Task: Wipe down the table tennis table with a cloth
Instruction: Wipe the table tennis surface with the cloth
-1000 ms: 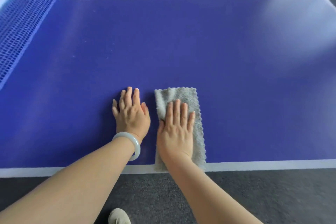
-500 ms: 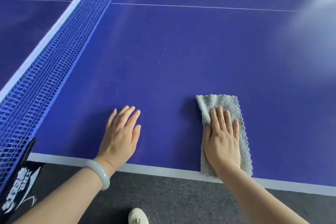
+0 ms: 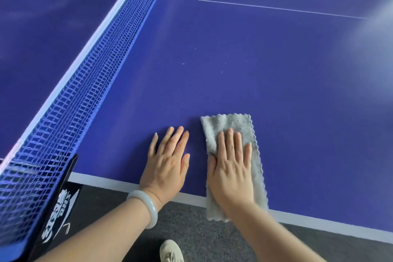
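The flat table-tennis desk (image 3: pixel 255 70) is deep violet-blue with thin white lines and a white edge stripe. The blue mesh net (image 3: pixel 91 83) has a white top band. The fluffy rectangular cloth (image 3: pixel 231 122) is pale grey, the smooth round bangle (image 3: pixel 151 208) milky white.

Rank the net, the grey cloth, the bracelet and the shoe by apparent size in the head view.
1. net
2. cloth
3. bracelet and shoe: these look alike. The shoe is cut off by the frame edge and sits farther from the camera, so I won't rank them.
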The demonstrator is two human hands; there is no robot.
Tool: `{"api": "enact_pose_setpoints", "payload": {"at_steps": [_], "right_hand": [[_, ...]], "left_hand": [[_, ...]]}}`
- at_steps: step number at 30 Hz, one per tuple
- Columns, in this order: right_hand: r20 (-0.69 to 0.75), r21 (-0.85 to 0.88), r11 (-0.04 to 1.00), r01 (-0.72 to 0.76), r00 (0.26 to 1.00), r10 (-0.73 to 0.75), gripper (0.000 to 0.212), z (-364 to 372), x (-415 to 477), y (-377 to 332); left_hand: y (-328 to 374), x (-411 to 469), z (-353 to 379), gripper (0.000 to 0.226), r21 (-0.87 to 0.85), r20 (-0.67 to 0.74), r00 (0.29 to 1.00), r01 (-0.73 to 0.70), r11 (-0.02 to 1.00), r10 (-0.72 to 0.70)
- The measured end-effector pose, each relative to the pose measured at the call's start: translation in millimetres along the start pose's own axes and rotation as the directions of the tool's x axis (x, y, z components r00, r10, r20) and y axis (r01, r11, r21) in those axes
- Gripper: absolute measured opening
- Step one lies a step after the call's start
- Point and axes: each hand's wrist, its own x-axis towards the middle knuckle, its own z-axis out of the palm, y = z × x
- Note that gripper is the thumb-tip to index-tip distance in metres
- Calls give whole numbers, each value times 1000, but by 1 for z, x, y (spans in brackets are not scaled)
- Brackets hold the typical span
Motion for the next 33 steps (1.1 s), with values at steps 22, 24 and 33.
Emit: {"api": "enact_pose_setpoints", "payload": {"at_steps": [22,24,33], "right_hand": [[-43,-17,938,-346,938,345,59,-34,88,76],[-21,3,892,-453,891,453,61,-28,113,56],[121,-73,950,304,948,-294,56,-49,121,119]], "left_hand": [[0,1,3,57,-21,-31,999,-8,1000,7],[0,2,2,57,-10,-11,1000,2,1000,-2],[16,59,-13,46,47,-89,993,-73,996,77]]}}
